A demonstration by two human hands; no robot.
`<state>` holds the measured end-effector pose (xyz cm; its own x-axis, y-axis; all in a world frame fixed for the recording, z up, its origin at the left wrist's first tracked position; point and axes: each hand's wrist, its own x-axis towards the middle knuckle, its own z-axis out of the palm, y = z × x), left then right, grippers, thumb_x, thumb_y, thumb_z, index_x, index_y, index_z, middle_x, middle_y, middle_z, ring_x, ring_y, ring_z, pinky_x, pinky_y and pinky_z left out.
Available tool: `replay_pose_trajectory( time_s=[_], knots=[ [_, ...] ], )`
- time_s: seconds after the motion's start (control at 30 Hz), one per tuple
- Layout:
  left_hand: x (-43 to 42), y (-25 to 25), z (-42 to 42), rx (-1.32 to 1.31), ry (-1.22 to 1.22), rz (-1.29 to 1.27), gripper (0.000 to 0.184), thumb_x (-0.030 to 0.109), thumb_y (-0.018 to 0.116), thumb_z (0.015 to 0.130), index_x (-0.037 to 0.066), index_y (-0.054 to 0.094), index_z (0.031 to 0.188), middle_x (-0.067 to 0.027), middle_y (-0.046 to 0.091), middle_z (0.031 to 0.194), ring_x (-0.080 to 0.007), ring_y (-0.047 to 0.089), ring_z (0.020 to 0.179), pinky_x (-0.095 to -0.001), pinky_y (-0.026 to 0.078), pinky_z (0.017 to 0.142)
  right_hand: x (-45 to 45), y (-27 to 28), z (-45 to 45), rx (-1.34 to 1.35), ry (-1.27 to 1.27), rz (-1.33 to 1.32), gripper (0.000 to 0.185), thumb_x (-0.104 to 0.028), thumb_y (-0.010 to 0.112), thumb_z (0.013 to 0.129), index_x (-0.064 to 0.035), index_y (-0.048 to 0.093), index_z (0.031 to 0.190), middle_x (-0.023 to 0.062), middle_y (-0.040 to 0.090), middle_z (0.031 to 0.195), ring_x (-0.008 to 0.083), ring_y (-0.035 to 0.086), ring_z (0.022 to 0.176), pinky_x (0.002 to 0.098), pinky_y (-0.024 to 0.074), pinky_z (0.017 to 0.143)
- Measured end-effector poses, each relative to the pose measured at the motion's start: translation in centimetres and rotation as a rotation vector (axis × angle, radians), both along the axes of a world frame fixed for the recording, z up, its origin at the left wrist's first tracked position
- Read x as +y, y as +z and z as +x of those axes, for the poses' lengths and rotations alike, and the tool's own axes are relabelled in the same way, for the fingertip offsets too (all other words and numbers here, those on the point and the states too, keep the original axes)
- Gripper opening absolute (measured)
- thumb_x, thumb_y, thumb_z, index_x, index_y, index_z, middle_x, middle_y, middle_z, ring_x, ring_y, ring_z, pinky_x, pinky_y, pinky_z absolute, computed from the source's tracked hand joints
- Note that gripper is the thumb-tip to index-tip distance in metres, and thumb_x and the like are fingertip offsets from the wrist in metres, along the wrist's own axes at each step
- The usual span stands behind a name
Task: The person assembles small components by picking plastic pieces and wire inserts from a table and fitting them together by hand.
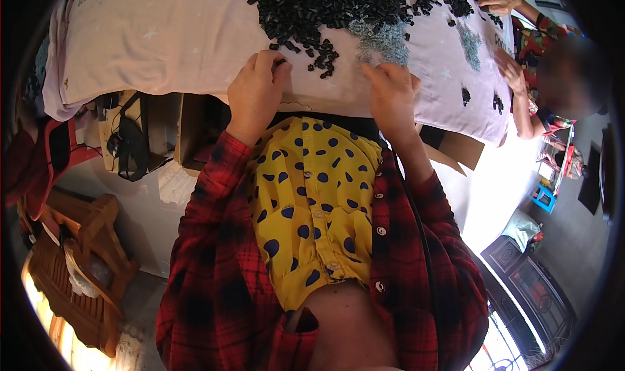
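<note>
My left hand (259,87) is closed in a pinch on a small black piece at the near side of the cloth-covered table. To its right, my right hand (392,97) has its fingers pinched together just below a heap of small grey-blue parts (383,40); what it holds is too small to make out. A large pile of black pieces (312,6) spreads beyond both hands, and a looser group of black pieces (323,59) lies between them. My hands are apart.
A pale cloth (163,39) covers the table. At the right, a co-worker's hands (512,71) are by more grey-blue parts (469,48) and small black clusters (498,102). Open cardboard boxes (166,127) stand under the table, and a wooden chair (78,260) at the lower left.
</note>
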<state>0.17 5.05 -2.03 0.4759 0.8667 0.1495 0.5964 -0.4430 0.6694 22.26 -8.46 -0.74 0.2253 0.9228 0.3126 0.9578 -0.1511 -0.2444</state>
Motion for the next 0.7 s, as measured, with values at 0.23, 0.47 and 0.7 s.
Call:
replay_pose_trajectory(
  time_s=[0.23,0.47,0.7],
  knots=[
    [-0.1,0.1,0.0,-0.022,-0.002,0.023,0.016,0.024,0.069,0.092,0.012,0.064,0.102,-0.0086,0.069,0.095,-0.0325,0.067,0.082,-0.0414,0.053,0.067,0.0,0.4,0.5,0.253,-0.165,0.074,0.017,-0.009,0.071,0.085,-0.015,0.069,0.101,0.0021,0.064,0.093,0.0253,0.06,0.093,0.0412,0.0391,0.088],
    [0.0,0.0,-0.1,-0.014,-0.004,0.025,0.016,0.023,0.069,0.093,0.012,0.064,0.102,-0.0085,0.069,0.095,-0.0323,0.067,0.082,-0.0414,0.053,0.067,-0.5,-0.6,0.9,0.198,-0.096,0.028,0.014,-0.011,0.073,0.084,-0.0146,0.067,0.096,0.0025,0.064,0.093,0.0265,0.061,0.095,0.0423,0.0387,0.088],
    [0.0,0.0,-0.1,-0.017,-0.003,0.017,0.016,0.023,0.069,0.092,0.012,0.064,0.102,-0.0084,0.069,0.094,-0.0321,0.067,0.081,-0.0411,0.053,0.067,0.2,-0.3,0.6,0.08,-0.088,-0.068,0.011,-0.012,0.072,0.085,-0.013,0.064,0.092,0.0047,0.061,0.091,0.0279,0.06,0.094,0.0438,0.0388,0.087]
  ],
)
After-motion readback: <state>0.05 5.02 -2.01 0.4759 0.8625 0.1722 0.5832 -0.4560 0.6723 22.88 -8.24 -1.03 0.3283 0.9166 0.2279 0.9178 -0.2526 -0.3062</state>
